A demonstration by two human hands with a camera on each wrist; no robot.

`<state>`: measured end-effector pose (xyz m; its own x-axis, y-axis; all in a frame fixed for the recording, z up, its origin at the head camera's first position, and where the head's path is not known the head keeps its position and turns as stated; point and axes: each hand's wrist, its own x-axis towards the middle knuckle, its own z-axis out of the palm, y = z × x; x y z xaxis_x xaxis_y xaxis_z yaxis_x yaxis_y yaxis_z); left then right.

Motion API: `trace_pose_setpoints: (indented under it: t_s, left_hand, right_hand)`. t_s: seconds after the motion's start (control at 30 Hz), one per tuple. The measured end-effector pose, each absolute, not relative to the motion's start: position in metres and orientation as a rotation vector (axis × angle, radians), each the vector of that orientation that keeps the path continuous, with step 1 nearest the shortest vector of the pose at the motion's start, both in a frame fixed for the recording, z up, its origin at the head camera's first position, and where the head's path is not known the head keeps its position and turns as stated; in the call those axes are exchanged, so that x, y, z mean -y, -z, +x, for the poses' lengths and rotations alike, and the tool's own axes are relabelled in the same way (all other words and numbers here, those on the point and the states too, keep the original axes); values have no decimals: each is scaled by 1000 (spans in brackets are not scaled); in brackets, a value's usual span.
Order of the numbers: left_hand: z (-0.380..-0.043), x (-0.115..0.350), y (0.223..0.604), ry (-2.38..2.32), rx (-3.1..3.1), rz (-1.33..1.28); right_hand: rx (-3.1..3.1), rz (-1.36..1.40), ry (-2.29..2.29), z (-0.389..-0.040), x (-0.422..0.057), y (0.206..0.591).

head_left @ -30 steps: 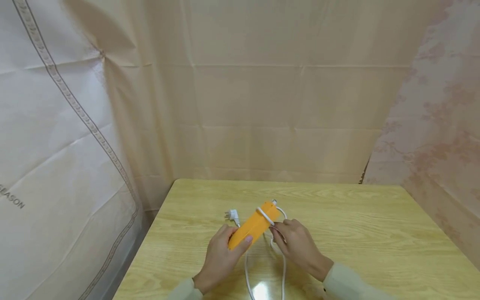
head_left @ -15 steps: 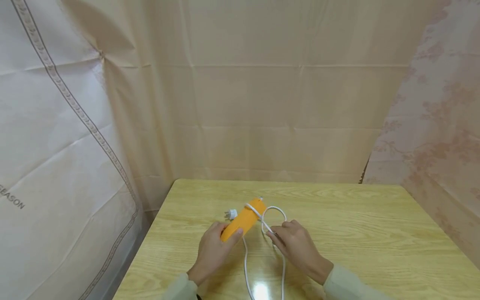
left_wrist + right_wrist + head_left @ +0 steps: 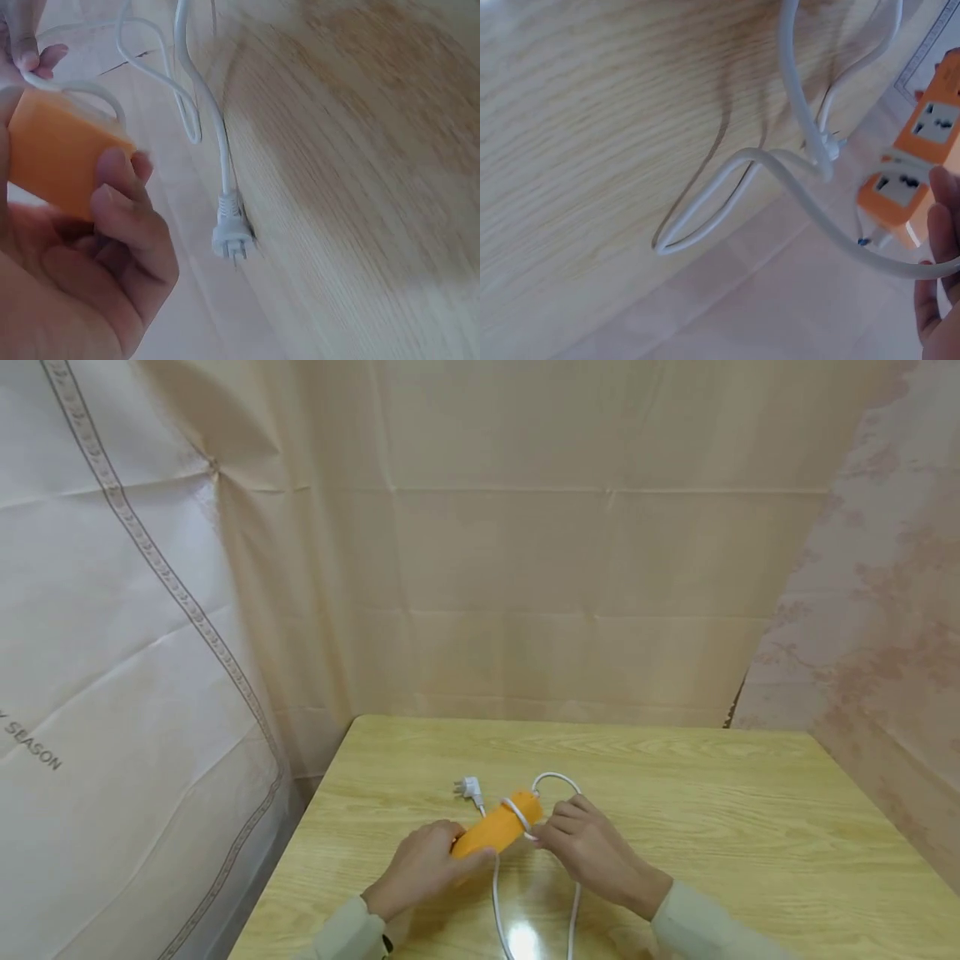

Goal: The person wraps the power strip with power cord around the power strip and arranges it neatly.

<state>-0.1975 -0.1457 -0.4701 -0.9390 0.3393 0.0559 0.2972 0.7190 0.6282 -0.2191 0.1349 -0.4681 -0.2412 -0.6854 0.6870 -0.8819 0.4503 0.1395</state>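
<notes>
My left hand (image 3: pixel 423 864) grips the lower end of an orange power strip (image 3: pixel 491 831), tilted up to the right above the table. One turn of its white cord (image 3: pixel 516 814) wraps across the strip near the upper end. Close beside that end, my right hand (image 3: pixel 596 852) pinches the cord between thumb and fingers. In the right wrist view, white socket faces (image 3: pixel 936 121) show on the strip, with cord crossing between them. The cord's white plug (image 3: pixel 231 234) lies on the tabletop, prongs outward, beyond the left hand.
Loose cord (image 3: pixel 497 902) hangs in a long loop toward the near side of the wood-grain table (image 3: pixel 712 827). A beige cloth (image 3: pixel 480 568) hangs behind the table, with patterned sheets at both sides.
The power strip has come down and tilted flatter. My right hand first drew the cord away from the strip and is now back close to it, with the cord turn tighter round the strip.
</notes>
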Motion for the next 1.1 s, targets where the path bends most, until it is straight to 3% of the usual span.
trace_pose_setpoints:
  t_s: [1.1]
  left_hand:
    - [-193,147,460,-782,-2797,970]
  right_hand:
    - [1892,1589,-496,-239,-143,453]
